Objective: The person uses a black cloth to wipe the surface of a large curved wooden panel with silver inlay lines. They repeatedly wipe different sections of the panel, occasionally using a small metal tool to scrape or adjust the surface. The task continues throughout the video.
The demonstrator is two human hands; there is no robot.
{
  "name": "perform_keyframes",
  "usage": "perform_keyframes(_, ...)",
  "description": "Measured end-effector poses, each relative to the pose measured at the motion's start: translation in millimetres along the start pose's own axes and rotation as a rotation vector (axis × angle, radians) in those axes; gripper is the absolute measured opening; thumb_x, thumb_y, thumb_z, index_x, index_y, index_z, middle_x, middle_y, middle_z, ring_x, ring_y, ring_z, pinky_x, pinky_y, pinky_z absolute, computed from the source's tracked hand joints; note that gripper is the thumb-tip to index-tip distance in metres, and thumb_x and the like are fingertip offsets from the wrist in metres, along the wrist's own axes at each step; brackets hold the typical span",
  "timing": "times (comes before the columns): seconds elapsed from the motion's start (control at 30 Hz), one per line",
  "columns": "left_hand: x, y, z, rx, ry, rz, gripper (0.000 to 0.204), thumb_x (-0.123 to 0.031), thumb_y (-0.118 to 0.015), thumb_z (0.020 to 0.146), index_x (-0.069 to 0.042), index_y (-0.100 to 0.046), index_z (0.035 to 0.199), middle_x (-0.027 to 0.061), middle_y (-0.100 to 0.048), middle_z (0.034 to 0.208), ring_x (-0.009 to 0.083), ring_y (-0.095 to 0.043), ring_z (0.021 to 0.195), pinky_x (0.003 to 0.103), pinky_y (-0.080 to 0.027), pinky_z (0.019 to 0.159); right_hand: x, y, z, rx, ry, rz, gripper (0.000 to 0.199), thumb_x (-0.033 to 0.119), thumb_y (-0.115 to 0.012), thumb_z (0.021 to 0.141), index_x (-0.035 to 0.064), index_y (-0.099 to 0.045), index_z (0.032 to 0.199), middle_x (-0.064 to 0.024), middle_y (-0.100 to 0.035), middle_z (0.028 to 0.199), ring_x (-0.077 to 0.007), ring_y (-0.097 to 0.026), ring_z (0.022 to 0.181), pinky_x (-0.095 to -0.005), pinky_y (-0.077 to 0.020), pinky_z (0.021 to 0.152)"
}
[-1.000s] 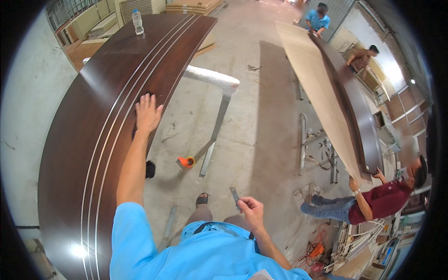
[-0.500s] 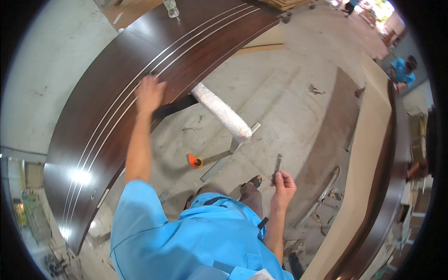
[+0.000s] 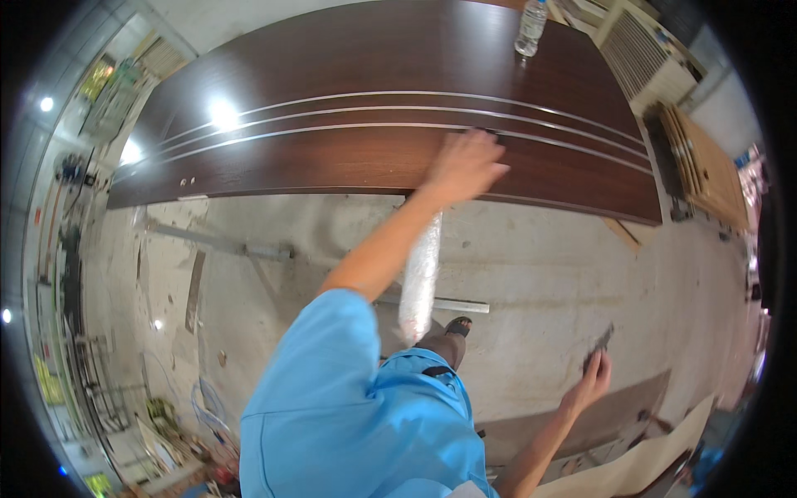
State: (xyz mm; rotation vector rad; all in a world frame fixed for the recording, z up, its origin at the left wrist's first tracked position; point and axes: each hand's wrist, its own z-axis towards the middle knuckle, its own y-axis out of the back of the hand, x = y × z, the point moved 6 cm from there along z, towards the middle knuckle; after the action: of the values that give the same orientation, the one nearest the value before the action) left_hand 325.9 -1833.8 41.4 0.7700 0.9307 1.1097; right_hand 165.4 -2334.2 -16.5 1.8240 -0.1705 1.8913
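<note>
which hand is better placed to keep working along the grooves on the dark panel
Left, probably. The left hand lies flat on the dark wood panel, right at its pale grooves. The right hand hangs low over the concrete floor, away from the panel, gripping a small dark tool.

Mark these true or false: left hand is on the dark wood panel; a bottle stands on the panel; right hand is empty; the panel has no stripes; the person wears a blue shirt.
1. The left hand rests on the dark wood panel. True.
2. A clear plastic bottle stands on the panel. True.
3. The right hand is empty. False: it holds a small dark tool.
4. The panel has no stripes. False: pale stripes run along it.
5. The shirt is blue. True.
</note>
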Motion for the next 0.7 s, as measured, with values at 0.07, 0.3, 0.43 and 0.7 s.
perform_keyframes(0.07, 93.1, 58.8, -57.5, -0.033, 0.396, 0.404, 0.051, -0.045, -0.054, 0.105, -0.008, -0.061, 0.141, 0.0182, -0.054, 0.153, 0.0393, -0.044, 0.148, 0.059, -0.034, 0.120, -30.7, 53.0, 6.1, -0.045, -0.133, -0.062, 0.019, 0.018, -0.066, 0.105, 0.0004, -0.071, 0.110, 0.0001, -0.064, 0.092, -0.0092, -0.056, 0.082, -0.0259, -0.0438, 0.068)
perform_keyframes(0.3, 68.9, 4.9, -70.3, -0.129, 0.578, 0.481, 0.073, -0.057, -0.051, 0.103, -0.004, -0.051, 0.153, 0.0241, -0.040, 0.165, 0.0450, -0.031, 0.155, 0.067, -0.024, 0.123, -67.0, 114.3, 48.8, -0.116, -0.334, -0.004, 0.020, 0.023, -0.065, 0.106, 0.0043, -0.070, 0.111, 0.0031, -0.061, 0.093, -0.0076, -0.053, 0.081, -0.0251, -0.0386, 0.067)
perform_keyframes(0.43, -140.5, -116.2, 55.5, -0.333, 0.301, -0.088, 0.078, -0.059, -0.065, 0.093, 0.000, -0.059, 0.144, 0.0258, -0.050, 0.155, 0.0463, -0.036, 0.151, 0.068, -0.023, 0.122, -0.9, 9.2, 162.6, 0.137, -0.118, 0.131, 0.019, 0.022, -0.066, 0.105, 0.0032, -0.069, 0.109, 0.0012, -0.062, 0.093, -0.0085, -0.054, 0.082, -0.0264, -0.0416, 0.071)
perform_keyframes(0.7, -154.1, -93.9, 46.1, -0.252, 0.527, 0.258, 0.054, -0.037, -0.066, 0.097, -0.011, -0.061, 0.145, 0.0106, -0.053, 0.156, 0.0349, -0.040, 0.151, 0.061, -0.021, 0.127, 55.5, -38.6, 303.6, 0.456, 0.289, 0.146, 0.018, 0.017, -0.067, 0.104, -0.0005, -0.068, 0.105, -0.0031, -0.062, 0.086, -0.0119, -0.054, 0.077, -0.0295, -0.0443, 0.068)
